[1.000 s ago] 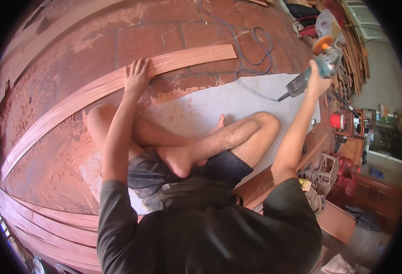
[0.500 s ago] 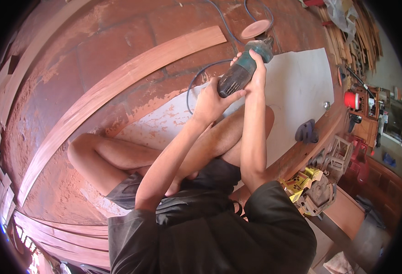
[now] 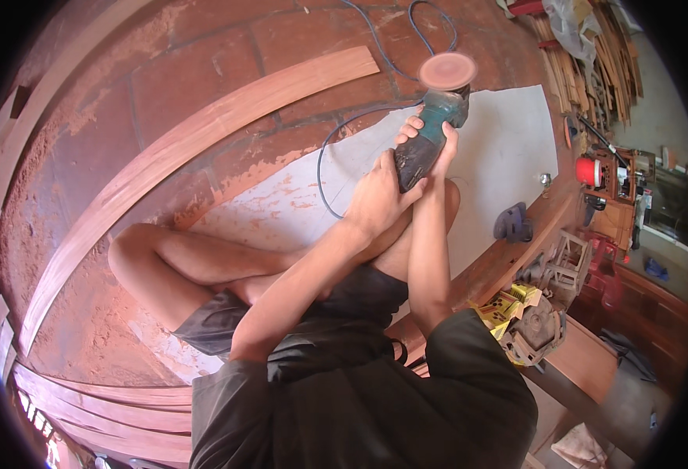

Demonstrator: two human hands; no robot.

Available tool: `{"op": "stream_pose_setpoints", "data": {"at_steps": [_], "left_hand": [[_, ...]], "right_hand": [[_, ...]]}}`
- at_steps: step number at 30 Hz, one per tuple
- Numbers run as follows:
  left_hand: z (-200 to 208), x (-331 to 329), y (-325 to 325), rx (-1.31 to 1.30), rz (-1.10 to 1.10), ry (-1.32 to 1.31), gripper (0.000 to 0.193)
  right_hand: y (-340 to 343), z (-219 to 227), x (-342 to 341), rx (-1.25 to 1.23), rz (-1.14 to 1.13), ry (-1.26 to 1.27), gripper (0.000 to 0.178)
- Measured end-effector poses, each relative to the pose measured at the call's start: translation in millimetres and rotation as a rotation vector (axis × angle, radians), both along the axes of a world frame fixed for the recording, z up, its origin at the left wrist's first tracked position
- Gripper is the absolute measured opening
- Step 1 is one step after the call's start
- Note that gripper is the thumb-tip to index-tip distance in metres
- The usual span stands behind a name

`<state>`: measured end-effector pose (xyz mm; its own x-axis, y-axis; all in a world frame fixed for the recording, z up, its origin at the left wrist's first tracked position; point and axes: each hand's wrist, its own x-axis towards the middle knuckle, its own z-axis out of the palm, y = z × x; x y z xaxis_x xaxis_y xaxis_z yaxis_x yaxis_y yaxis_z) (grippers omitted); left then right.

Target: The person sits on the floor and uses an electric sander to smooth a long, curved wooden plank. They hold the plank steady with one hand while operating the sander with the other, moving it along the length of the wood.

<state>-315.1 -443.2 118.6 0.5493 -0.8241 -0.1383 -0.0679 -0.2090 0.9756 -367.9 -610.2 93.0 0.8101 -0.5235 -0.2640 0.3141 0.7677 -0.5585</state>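
Both hands grip an angle grinder [image 3: 430,133] with a teal front and a dark rear body, held up in front of my crossed legs. My left hand [image 3: 377,191] is wrapped round the rear end of the body. Further forward, my right hand [image 3: 440,152] closes round the middle, its fingertips showing on the left side. A round reddish sanding disc [image 3: 448,72] faces up at the tool's far end, its rim slightly blurred. Left of the grinder, a long curved wooden board [image 3: 203,144] lies on the floor, apart from the disc.
A blue cord [image 3: 322,168] loops over the tiles and a white sheet [image 3: 508,133] under my legs. Several curved boards [image 3: 109,410] lie at lower left. Dark sandals [image 3: 514,223], a yellow box [image 3: 508,309] and stacked wood strips [image 3: 606,66] stand to the right.
The grinder has come slightly nearer to me and turned, so its disc shows a rounder face. Both hands have moved with it, still gripping. The curved board lies as before.
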Motion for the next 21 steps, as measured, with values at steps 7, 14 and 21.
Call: {"op": "stream_pose_setpoints", "data": {"at_steps": [7,14,21], "left_hand": [[-4.1,8.9,20.1,0.131,-0.034,0.043,0.074],[-67.7,93.0,72.9,0.092,0.125,-0.495,0.067],[-170.6,253.4,189.2,0.744,0.448,-0.996,0.077]], "right_hand": [[16.2,-14.8,10.3,-0.005,0.083,-0.013,0.054],[-11.2,8.1,38.7,-0.647,0.027,0.590,0.042],[-96.0,-11.3,79.2,-1.320,0.079,1.149,0.047]]}}
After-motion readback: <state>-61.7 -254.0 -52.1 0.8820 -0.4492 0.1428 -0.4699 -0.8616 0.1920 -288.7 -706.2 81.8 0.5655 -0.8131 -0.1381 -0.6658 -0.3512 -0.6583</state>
